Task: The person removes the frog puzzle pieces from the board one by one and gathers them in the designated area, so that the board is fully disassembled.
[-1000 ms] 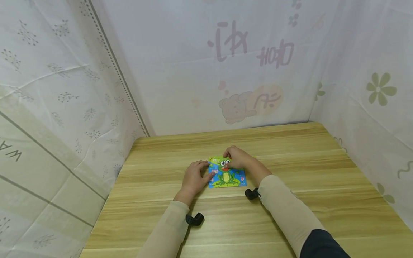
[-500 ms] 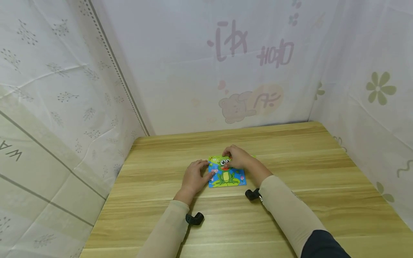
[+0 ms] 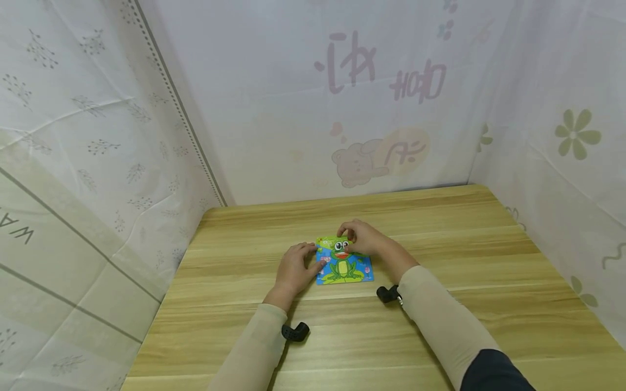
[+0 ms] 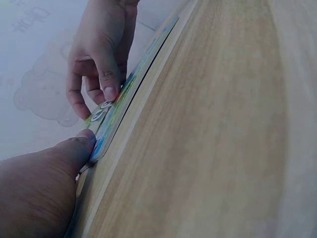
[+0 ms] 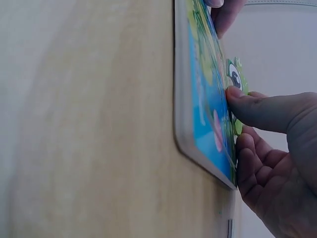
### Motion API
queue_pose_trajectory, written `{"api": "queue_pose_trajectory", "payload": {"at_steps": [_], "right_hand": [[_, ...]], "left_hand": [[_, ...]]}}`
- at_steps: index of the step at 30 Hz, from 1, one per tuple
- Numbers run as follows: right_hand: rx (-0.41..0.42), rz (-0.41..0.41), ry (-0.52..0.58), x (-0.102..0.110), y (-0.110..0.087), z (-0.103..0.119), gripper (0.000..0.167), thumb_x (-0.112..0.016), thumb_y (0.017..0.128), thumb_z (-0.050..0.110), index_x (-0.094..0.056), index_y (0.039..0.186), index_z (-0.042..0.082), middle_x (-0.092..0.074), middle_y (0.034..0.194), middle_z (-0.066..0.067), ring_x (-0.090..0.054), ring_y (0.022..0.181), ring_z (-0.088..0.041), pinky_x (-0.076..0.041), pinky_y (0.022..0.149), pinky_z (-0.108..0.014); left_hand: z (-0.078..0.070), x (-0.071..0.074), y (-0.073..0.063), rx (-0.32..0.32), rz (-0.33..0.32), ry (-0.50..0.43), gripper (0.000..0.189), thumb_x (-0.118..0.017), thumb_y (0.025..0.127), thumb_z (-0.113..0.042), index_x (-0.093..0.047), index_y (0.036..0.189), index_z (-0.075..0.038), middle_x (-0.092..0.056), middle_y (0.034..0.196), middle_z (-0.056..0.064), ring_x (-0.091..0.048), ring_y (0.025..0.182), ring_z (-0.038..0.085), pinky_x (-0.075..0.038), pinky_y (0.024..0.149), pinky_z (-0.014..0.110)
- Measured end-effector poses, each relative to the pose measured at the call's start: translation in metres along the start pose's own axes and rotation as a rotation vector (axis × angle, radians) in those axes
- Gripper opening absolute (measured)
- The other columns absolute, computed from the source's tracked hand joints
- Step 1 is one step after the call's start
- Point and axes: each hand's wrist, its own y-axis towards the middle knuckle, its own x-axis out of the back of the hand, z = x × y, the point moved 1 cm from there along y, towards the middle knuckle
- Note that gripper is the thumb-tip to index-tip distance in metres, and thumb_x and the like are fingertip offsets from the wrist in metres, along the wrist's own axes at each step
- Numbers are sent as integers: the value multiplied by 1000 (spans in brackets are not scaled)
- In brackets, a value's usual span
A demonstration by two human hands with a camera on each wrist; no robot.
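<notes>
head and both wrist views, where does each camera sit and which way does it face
Head: worn on the head, facing forward and down at the frog board on the table; left hand, right hand and sleeves show.
Left wrist: on that wrist, facing low across the board; left hand near, right hand beyond.
Right wrist: on that wrist, facing the board's edge; right hand pinches the eye piece, left hand partly at top.
Both wrist views share the board and parts of both hands.
</notes>
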Motion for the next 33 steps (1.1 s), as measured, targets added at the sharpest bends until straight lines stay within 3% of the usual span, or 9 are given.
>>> {"api": "queue_pose_trajectory", "payload": {"at_steps": [9,33], "right_hand": [[-4,15,64,5,-4,-1,34,-74,95,5,-66,125,19,-59,96,-5,-56,84,-19,-51,76,-33],[-29,-1,45,3,-3,-4,24,-67,99,2,-67,123,7,-63,96,-2,-59,89,-18,-54,80,-31]], "left_hand": [[-1,0,0,4,-1,7,55,-72,94,-55,-68,137,-20,-62,144,0,-51,139,25,-42,118,46],[-1,-1,-1,9,-10,1,54,-72,94,-55,-69,136,-21,-62,144,0,-52,138,25,-42,118,46]]}}
